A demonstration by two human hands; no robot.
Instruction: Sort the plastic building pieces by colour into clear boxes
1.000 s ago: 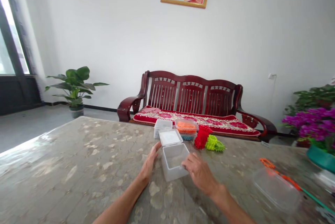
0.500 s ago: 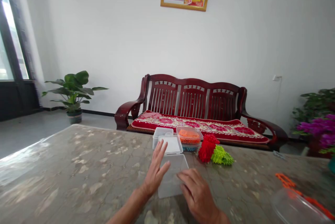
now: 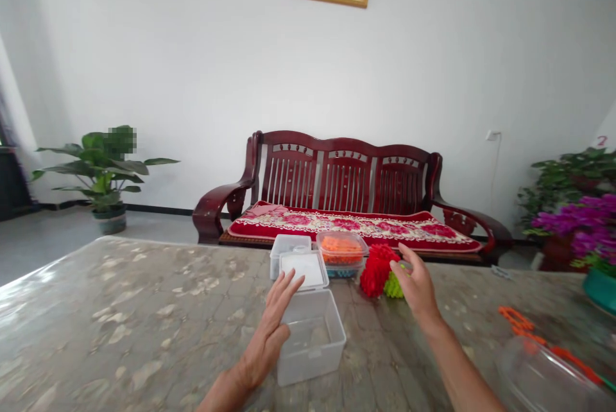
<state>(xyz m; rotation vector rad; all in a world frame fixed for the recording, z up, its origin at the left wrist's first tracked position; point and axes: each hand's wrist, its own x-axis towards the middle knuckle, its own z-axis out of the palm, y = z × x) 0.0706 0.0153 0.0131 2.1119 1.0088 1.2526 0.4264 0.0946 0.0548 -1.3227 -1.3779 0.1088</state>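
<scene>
A translucent plastic box (image 3: 312, 364) stands on the table with its top open and nothing visible inside. My left hand (image 3: 272, 328) is at its left side, fingers extended and thumb near the rim; whether it touches the box I cannot tell. My right hand (image 3: 418, 287) reaches over the bright green fuzzy bundle (image 3: 393, 285) with thumb and fingers apart, partly hiding it. Beside that bundle lies a red fuzzy bundle (image 3: 378, 271). Directly behind the open box is a translucent lid-like piece with a white panel (image 3: 303, 269); whether it is joined to the box is unclear.
Farther back stand another clear box (image 3: 283, 245) and a lidded container with orange pieces (image 3: 341, 248). At the right lie an orange chain-like strip (image 3: 522, 325) and a clear plastic cover (image 3: 548, 377). A wooden bench (image 3: 346, 174) stands beyond the table (image 3: 144, 309).
My right hand has left the box and moved right and forward to the fuzzy bundles, its fingers opening. The box's open inside now shows. My left hand stays beside it. The view has turned slightly right.
</scene>
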